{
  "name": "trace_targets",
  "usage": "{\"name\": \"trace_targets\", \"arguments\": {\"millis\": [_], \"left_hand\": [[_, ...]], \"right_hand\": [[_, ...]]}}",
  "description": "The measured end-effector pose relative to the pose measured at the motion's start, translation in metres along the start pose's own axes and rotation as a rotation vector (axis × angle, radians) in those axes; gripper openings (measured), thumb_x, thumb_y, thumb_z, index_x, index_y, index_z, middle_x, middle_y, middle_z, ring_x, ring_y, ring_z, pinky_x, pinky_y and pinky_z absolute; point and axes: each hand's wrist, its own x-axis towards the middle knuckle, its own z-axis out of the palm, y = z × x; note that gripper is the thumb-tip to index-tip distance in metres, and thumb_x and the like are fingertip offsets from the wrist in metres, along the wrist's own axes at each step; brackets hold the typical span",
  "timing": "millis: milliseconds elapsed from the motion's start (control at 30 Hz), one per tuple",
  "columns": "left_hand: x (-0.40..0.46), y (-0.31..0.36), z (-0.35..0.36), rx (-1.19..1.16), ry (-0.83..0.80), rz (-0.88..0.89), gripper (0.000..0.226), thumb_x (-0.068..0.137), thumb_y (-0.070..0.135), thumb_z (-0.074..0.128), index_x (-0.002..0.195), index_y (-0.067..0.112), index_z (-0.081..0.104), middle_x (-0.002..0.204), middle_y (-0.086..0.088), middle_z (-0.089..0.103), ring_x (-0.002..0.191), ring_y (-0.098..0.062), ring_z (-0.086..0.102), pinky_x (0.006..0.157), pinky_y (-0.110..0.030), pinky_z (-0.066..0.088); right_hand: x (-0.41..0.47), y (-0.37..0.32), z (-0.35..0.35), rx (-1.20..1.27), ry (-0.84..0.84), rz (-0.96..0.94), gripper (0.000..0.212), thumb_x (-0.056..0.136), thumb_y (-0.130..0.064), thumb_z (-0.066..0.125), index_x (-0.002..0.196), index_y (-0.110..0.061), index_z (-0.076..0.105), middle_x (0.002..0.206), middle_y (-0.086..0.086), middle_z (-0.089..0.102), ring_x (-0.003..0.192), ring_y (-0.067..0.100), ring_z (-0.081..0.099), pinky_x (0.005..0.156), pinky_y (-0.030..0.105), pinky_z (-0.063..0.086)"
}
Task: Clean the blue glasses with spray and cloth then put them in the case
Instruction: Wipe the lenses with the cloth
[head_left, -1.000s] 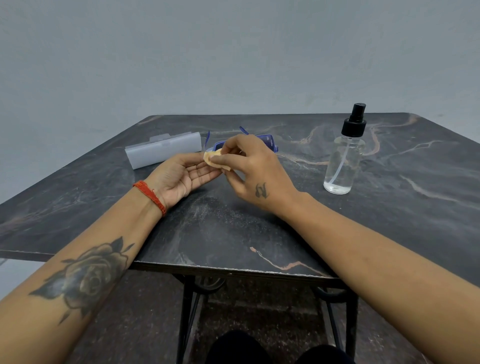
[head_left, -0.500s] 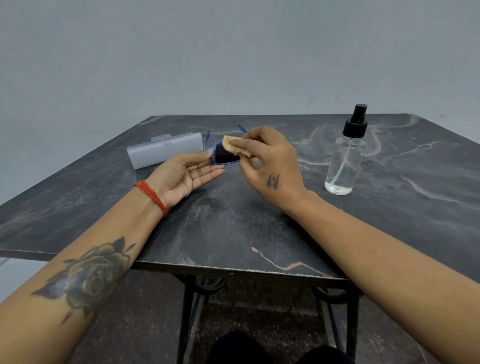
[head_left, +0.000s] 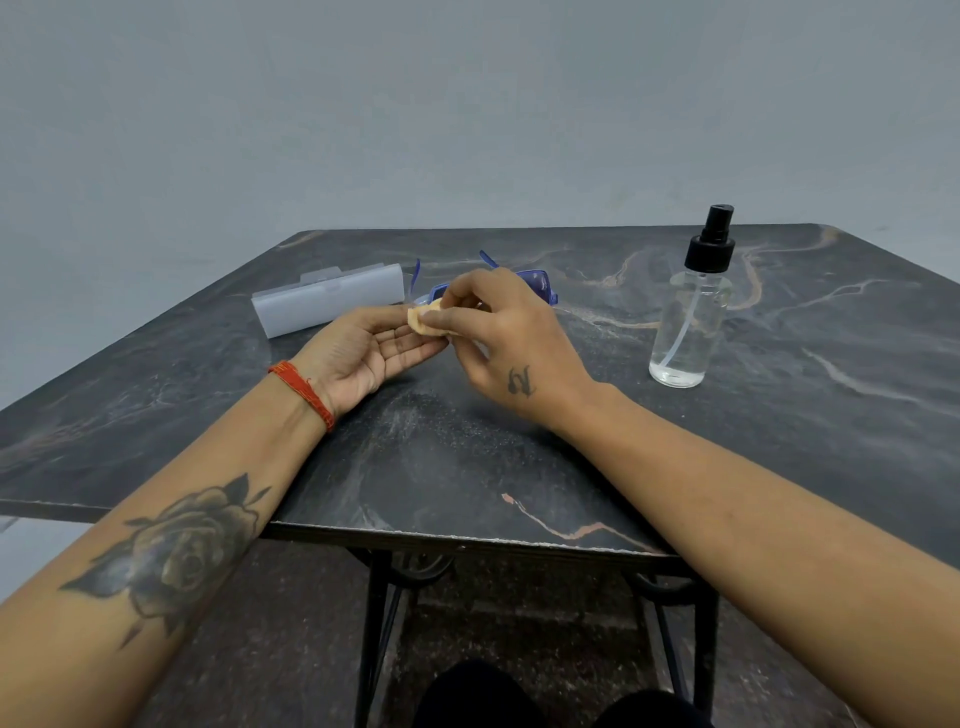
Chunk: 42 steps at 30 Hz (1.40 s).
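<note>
The blue glasses (head_left: 539, 287) sit mid-table at my fingertips, mostly hidden behind my hands; a blue temple sticks up behind them. My left hand (head_left: 363, 353) lies palm up with straight fingers under the near lens. My right hand (head_left: 511, 338) pinches a small beige cloth (head_left: 423, 318) and presses it on that lens, above my left fingertips. The frosted glasses case (head_left: 327, 304) lies closed to the left of the glasses. The clear spray bottle (head_left: 685, 322) with a black pump stands upright to the right, apart from both hands.
Everything rests on a dark marble-patterned table (head_left: 779, 441) whose front edge runs just under my forearms. Black metal legs and a dark floor show below it. A plain grey wall stands behind.
My right hand has slid the cloth back left and down over the lens, covering the dark lens that showed half a second ago. My left hand, the case and the bottle have stayed put.
</note>
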Motion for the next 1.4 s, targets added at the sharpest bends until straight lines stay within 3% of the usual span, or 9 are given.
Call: {"name": "trace_targets", "arguments": {"millis": [167,300,600,833,933,1033,1133,1267,1400], "left_hand": [[-0.0004,0.001,-0.0005,-0.009,0.0,-0.017,0.027,0.087,0.0,0.05,0.07,-0.002,0.072,0.074,-0.012,0.072,0.07,-0.017,0.071,0.065,-0.026,0.059],[-0.0009,0.0017,0.0004,-0.029,0.025,-0.014,0.012,0.088,0.001,0.049,0.09,-0.003,0.061,0.071,-0.013,0.072,0.066,-0.017,0.071,0.061,-0.025,0.058],[-0.0019,0.0019,0.0012,-0.025,0.032,0.008,0.009,0.088,0.0,0.05,0.091,-0.004,0.058,0.07,-0.013,0.071,0.065,-0.018,0.071,0.061,-0.026,0.058],[-0.0027,0.0006,0.002,0.007,-0.002,0.004,0.018,0.088,0.0,0.047,0.085,-0.002,0.064,0.073,-0.012,0.072,0.07,-0.017,0.071,0.064,-0.025,0.058],[-0.002,0.0004,0.001,-0.006,-0.015,0.008,0.03,0.088,-0.002,0.046,0.072,0.0,0.072,0.075,-0.011,0.073,0.072,-0.016,0.071,0.063,-0.024,0.058],[-0.002,0.0005,0.0005,0.0,-0.012,0.0,0.019,0.085,-0.001,0.049,0.08,-0.003,0.067,0.075,-0.011,0.073,0.071,-0.015,0.071,0.064,-0.024,0.058],[-0.0025,0.0008,0.0007,0.005,-0.015,-0.014,0.025,0.083,0.001,0.051,0.069,-0.001,0.072,0.074,-0.012,0.073,0.07,-0.017,0.071,0.064,-0.025,0.058],[-0.0019,0.0013,0.0012,-0.01,0.011,-0.005,0.014,0.088,0.001,0.048,0.088,-0.003,0.061,0.071,-0.013,0.072,0.067,-0.017,0.071,0.061,-0.024,0.058],[-0.0012,0.0021,0.0008,-0.022,0.024,0.004,0.011,0.088,0.001,0.05,0.091,-0.004,0.058,0.07,-0.013,0.071,0.065,-0.017,0.071,0.06,-0.024,0.058]], "right_hand": [[-0.0014,-0.0012,-0.002,0.0,-0.001,0.07,0.02,0.067,0.001,0.06,0.079,-0.009,0.074,0.075,0.008,0.064,0.069,0.028,0.06,0.059,0.03,0.049],[-0.0014,-0.0002,-0.0047,-0.057,0.023,0.162,0.015,0.062,-0.001,0.063,0.069,-0.009,0.073,0.072,0.005,0.064,0.065,0.024,0.06,0.058,0.02,0.04],[0.0023,0.0003,-0.0083,-0.09,0.103,0.253,0.025,0.073,0.002,0.064,0.095,-0.008,0.07,0.085,0.008,0.066,0.077,0.023,0.061,0.072,0.012,0.033],[0.0018,-0.0029,-0.0041,-0.06,0.07,0.099,0.016,0.078,-0.001,0.067,0.092,-0.005,0.071,0.088,0.011,0.067,0.078,0.026,0.061,0.073,0.014,0.035],[-0.0005,-0.0035,-0.0008,-0.032,0.05,0.028,0.019,0.075,0.002,0.066,0.09,-0.006,0.073,0.086,0.012,0.066,0.076,0.028,0.062,0.067,0.029,0.049],[-0.0016,-0.002,-0.0016,-0.02,0.027,0.019,0.022,0.069,0.005,0.064,0.085,-0.008,0.073,0.083,0.01,0.066,0.075,0.03,0.062,0.058,0.036,0.052],[-0.0014,-0.0023,-0.0041,-0.043,-0.009,0.058,0.021,0.063,0.004,0.059,0.076,-0.008,0.071,0.078,0.007,0.065,0.071,0.028,0.06,0.051,0.035,0.05],[-0.0013,-0.0015,-0.0068,-0.08,0.018,0.134,0.018,0.057,0.001,0.057,0.067,-0.008,0.069,0.072,0.005,0.064,0.067,0.026,0.059,0.05,0.03,0.048],[-0.0008,0.0018,-0.0084,-0.075,0.085,0.234,0.02,0.058,0.006,0.059,0.07,-0.008,0.069,0.073,0.006,0.064,0.066,0.026,0.059,0.055,0.025,0.045]]}}
